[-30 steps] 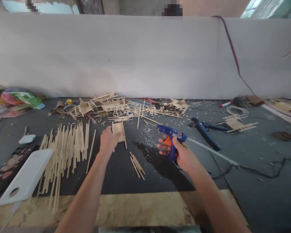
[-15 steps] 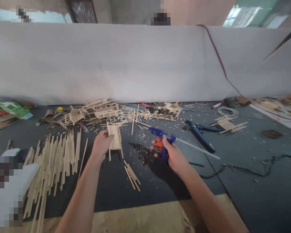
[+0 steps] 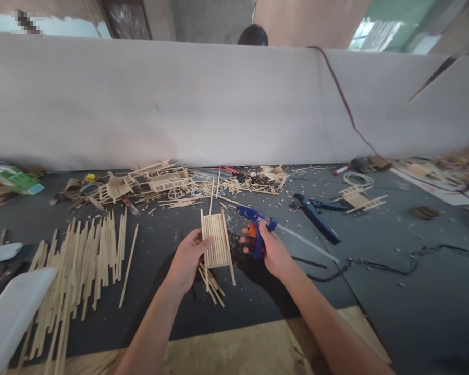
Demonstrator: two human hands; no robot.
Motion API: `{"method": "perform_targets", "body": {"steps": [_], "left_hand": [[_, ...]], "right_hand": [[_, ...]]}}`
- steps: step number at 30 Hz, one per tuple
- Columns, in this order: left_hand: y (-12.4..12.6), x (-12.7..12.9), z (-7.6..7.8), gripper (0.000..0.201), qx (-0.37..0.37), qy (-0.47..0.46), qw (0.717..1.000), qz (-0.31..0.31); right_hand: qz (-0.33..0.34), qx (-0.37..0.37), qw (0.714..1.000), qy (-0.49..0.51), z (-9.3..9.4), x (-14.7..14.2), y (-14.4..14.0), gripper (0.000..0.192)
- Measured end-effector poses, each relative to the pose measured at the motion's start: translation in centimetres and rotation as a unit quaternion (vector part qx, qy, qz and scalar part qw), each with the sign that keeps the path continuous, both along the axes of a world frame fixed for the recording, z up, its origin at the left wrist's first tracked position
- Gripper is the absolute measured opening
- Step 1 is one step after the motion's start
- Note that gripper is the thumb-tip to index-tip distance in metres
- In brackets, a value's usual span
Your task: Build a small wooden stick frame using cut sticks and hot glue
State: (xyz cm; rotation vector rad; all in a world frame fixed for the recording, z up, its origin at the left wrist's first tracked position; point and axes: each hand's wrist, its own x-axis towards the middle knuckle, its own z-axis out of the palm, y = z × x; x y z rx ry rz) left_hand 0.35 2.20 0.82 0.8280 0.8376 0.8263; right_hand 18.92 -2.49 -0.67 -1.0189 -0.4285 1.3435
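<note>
1. The small flat panel of glued pale wooden sticks [image 3: 218,240] has left the dark surface [image 3: 160,291]; the left hand [image 3: 187,259] now holds it raised.
2. The right hand [image 3: 271,252] still grips the blue-and-orange glue gun [image 3: 255,229] just beside it.
3. Loose sticks [image 3: 82,260] lie left.

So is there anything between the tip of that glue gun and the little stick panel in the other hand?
Nothing visible. The left hand holds the stick panel up off the table; the right hand holds the glue gun right beside it, with only a small open gap between nozzle and panel.
</note>
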Motion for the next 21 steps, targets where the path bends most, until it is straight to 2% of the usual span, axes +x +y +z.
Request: {"method": "perform_targets", "body": {"steps": [5,9,14,21], "left_hand": [[-0.1,-0.6,-0.2,0.042,-0.016,-0.036,0.999,-0.002],[0.0,-0.6,-0.2,0.034,-0.020,-0.049,0.999,-0.010],[0.3,-0.4,-0.4,0.032,-0.018,-0.043,0.999,-0.012],[1.1,-0.5,-0.2,0.032,0.023,-0.022,0.999,0.019]], "right_hand": [[0.015,-0.002,1.000,0.008,0.0,-0.1,0.0,0.032],[0.011,-0.008,1.000,-0.006,0.2,-0.1,0.0,0.033],[0.053,-0.005,0.999,0.007,0.2,0.3,-0.4,0.030],[0.056,0.000,0.998,-0.025,0.5,0.1,-0.6,0.021]]}}
